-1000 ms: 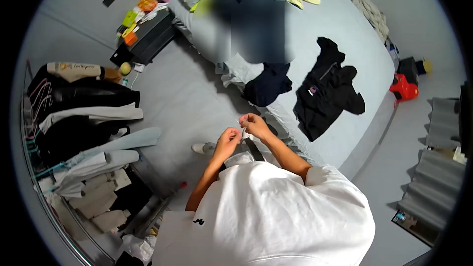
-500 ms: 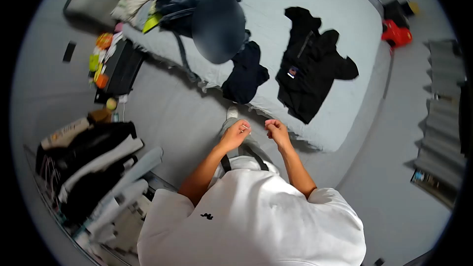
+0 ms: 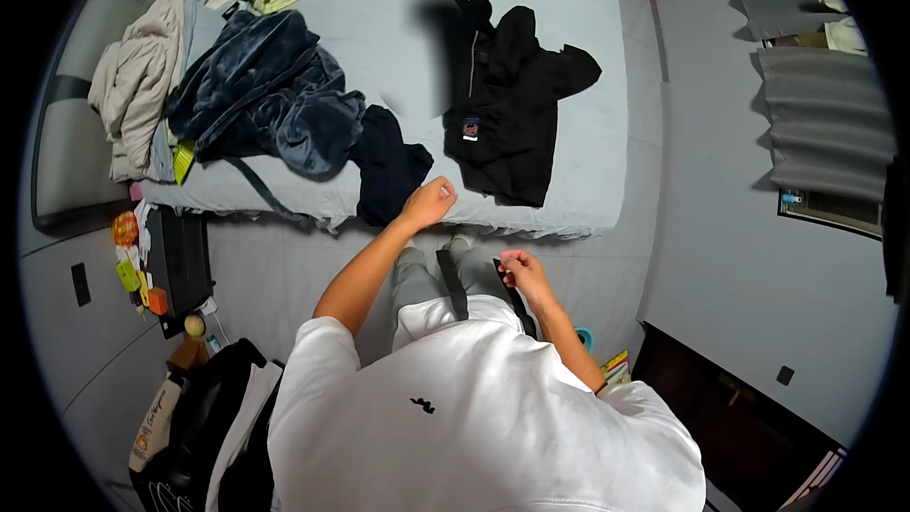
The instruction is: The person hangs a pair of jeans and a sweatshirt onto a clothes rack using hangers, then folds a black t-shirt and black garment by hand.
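My left hand (image 3: 430, 203) and right hand (image 3: 524, 277) curl, grip unclear to me. Just beyond the left lie navy cloth (image 3: 389, 166) and a black garment (image 3: 512, 123).

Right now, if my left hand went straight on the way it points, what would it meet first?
Probably the black garment on the bed, at its near edge; your left hand's height is unclear, so if it is low, the bed's side could come first.

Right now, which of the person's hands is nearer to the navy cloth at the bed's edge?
Left. The left hand is close to the navy cloth, at its lower right in view; touch is unclear. The right hand is farther off, lower and further right, clearly apart.
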Available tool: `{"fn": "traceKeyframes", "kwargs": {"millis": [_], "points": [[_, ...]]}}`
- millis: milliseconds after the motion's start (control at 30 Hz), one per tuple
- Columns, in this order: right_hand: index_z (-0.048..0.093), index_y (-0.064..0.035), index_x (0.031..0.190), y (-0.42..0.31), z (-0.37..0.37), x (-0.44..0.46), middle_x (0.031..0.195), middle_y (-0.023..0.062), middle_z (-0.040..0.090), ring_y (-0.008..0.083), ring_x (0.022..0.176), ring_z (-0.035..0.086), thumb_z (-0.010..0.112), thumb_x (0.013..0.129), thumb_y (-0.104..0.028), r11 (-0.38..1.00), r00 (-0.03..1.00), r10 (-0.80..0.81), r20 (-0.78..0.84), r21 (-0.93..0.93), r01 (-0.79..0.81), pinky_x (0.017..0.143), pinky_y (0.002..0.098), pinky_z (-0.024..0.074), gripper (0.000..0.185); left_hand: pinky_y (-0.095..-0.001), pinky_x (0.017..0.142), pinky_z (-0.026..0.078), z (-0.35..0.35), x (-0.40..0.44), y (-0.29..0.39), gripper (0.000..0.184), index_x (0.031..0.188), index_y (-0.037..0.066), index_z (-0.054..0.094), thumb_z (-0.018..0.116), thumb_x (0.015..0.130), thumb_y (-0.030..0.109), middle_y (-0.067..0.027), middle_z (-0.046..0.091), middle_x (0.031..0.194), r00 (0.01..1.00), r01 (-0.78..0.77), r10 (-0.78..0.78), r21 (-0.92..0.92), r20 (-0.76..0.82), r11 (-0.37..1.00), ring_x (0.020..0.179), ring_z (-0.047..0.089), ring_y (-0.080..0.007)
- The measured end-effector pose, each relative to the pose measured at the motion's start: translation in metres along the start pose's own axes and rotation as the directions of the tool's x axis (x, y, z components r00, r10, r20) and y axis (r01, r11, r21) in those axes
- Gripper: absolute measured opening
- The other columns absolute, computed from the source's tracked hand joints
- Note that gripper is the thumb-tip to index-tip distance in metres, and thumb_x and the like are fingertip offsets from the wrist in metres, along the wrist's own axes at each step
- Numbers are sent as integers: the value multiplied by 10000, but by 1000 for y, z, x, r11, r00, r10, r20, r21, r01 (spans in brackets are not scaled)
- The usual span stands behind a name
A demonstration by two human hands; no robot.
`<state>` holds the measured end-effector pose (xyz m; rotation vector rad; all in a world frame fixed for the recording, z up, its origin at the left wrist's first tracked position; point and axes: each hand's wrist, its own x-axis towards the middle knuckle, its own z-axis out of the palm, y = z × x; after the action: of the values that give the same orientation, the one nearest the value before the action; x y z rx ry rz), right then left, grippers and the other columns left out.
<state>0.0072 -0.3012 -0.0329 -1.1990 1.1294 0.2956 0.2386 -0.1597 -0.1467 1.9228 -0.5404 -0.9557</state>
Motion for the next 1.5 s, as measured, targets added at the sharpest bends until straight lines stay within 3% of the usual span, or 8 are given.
{"fn": "traceKeyframes", "kwargs": {"millis": [400, 667, 933, 1200, 1300, 1333, 1400, 1500], "points": [[624, -59, 1086, -16, -84, 108, 840, 9, 649, 65, 612, 540, 605, 923, -109, 989, 982, 82, 173, 109, -102, 558, 204, 437, 172, -500, 972, 480, 85, 171, 32, 544, 1365, 177, 458, 658, 870, 279, -189, 552, 1305, 986, 166, -163, 364, -39, 916, 1199, 567, -396], [637, -49, 1058, -57, -181, 190, 837, 8, 646, 54, 621, 532, 588, 931, -118, 996, 998, -4, -58, 93, 9, 574, 208, 440, 152, -458, 920, 531, 88, 248, 39, 1253, 1559, 378, -77, 849, 730, 219, -195, -51, 1637, 922, 387, -329, 451, -203, 804, 1100, 621, -409], [638, -51, 1062, -23, -197, 172, 829, 36, 642, 84, 603, 538, 578, 923, -121, 991, 984, 100, -148, 104, -86, 571, 235, 447, 166, -513, 860, 512, 105, 263, -31, 336, 1132, 138, 565, 664, 883, 341, -211, 706, 990, 919, 392, -381, 363, -105, 845, 1015, 660, -413], [577, -45, 1164, -22, -104, 143, 877, 40, 639, 97, 679, 569, 633, 914, -181, 999, 990, -48, 136, 25, 45, 604, 257, 477, 290, -401, 689, 513, 172, 68, 13, 292, 851, 42, 601, 721, 862, 308, -137, 671, 774, 955, 292, -275, -173, 115, 941, 739, 674, -249], [477, -96, 1304, -51, -55, 106, 1075, 60, 602, 169, 928, 583, 713, 869, -437, 956, 959, 275, -69, 121, -265, 786, 438, 572, 601, -339, 613, 475, 159, 7, 33, 313, 791, 16, 576, 743, 864, 271, -62, 584, 666, 999, -29, 25, -203, -22, 979, 656, 587, -139], [479, -81, 1292, -44, -53, 111, 1008, 91, 619, 229, 895, 616, 722, 843, -503, 917, 934, 326, 147, 189, -350, 795, 518, 570, 662, -326, 592, 457, 144, -8, 46, 294, 782, 17, 571, 745, 861, 240, -45, 563, 657, 998, -7, 21, -238, 57, 971, 641, 559, -117], [535, -54, 1180, -50, -35, 100, 924, 108, 623, 260, 827, 639, 717, 851, -461, 753, 810, 383, 444, 358, -552, 763, 493, 573, 553, -300, 550, 422, 110, -36, 78, 263, 765, 20, 561, 751, 857, 178, -11, 520, 637, 978, 45, 21, -302, 210, 952, 612, 503, -71], [572, -46, 1014, -18, -1, 129, 859, 113, 618, 277, 748, 642, 683, 843, -298, 829, 889, 317, 332, 359, -429, 724, 423, 575, 324, -260, 495, 352, 74, -69, 92, 222, 758, 36, 567, 750, 848, 121, 19, 520, 638, 953, -5, 96, -302, 287, 953, 565, 430, -43]]}}
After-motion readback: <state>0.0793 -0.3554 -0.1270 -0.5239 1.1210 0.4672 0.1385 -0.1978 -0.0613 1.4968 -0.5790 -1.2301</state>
